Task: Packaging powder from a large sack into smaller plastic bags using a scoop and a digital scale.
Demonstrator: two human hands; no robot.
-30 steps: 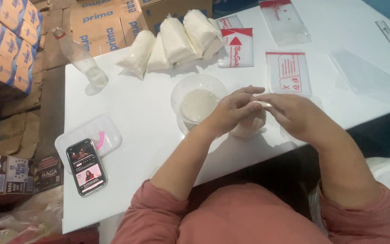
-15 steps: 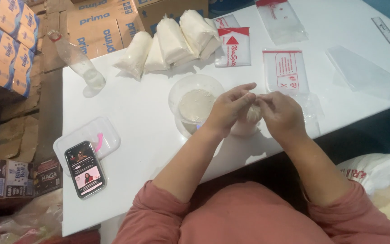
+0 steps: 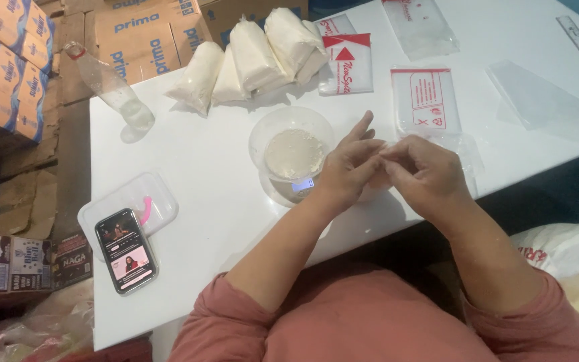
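small clear bag [image 3: 465,149], pinched between fingers [image 3: 397,151]

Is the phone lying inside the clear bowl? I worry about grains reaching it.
No, the phone lies flat near the table's front left edge, well apart from the clear bowl.

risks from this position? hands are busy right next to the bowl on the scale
1. The left hand and right hand pinch a small clear bag right beside the clear bowl of white powder; a nudge could tip it or skew the scale reading.
2. The plastic bottle stands at the table edge and could fall.
3. The phone lies near the front edge.
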